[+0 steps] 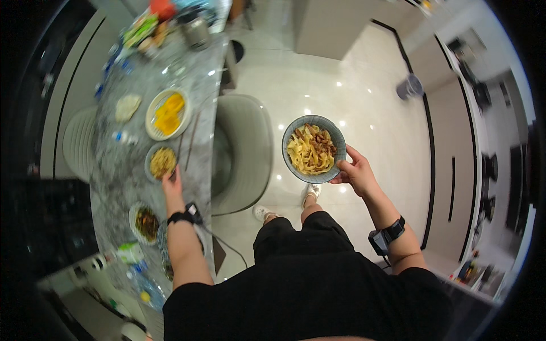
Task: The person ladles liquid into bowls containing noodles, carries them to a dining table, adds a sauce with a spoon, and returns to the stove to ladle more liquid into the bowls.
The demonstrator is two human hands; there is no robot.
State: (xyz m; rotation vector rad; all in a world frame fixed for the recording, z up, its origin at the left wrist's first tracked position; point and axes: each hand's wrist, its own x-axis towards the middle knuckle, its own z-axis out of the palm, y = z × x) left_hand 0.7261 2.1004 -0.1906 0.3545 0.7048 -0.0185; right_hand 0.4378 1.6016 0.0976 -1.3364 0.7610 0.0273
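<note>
My right hand (353, 171) grips the rim of a grey-blue bowl (339, 132) above the floor; wide noodles and browned meat pieces fill it. On the marble table, my left hand (172, 181) is at the near edge of a small bowl (148, 167) of thin noodles, its fingertips partly hidden. Beyond that bowl stands a white oval dish (150, 124) with yellow food. A pair of chopsticks (192, 138) lies to its right. Nearer me, a white dish (133, 221) holds dark cooked food, partly beside another dish under my left forearm.
A grey chair (251, 157) stands against the marble table (196, 93). Plastic bottles (145, 285) lie at the table's near end; a metal pitcher (196, 34) and food packages crowd the far end. A bin (410, 87) stands by the cabinets on the right.
</note>
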